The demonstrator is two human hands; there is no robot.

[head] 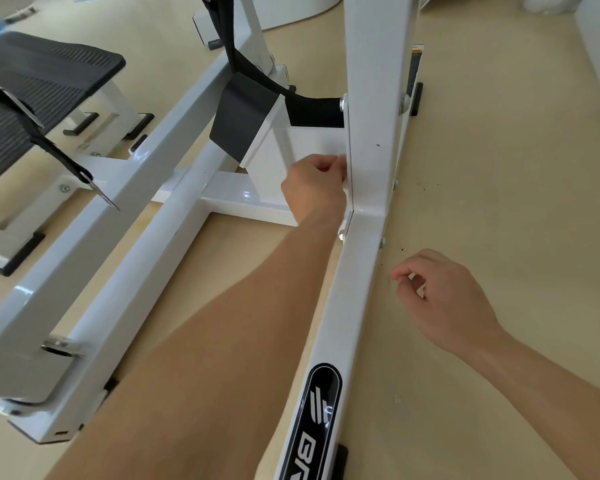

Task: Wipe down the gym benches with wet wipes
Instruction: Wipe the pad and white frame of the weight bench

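Down near the floor, the left hand (314, 187) reaches across to the white upright post (374, 133) of the gym machine frame, fingers bunched around a white wet wipe (343, 164) that presses against the post's inner face — only a small edge of the wipe shows past the fingertips. Just below that hand, the post meets a white base rail (354, 299) that runs toward the camera and carries a black oval logo plate (321, 417). To the right of the rail, the right hand (444, 299) hovers over the tan floor (499, 202), loosely curled, thumb and forefinger pinched together; whether they pinch anything I cannot tell. A black strap (312, 110) bolts to the post higher up, and a ribbed black footplate (49, 74) sits far left.
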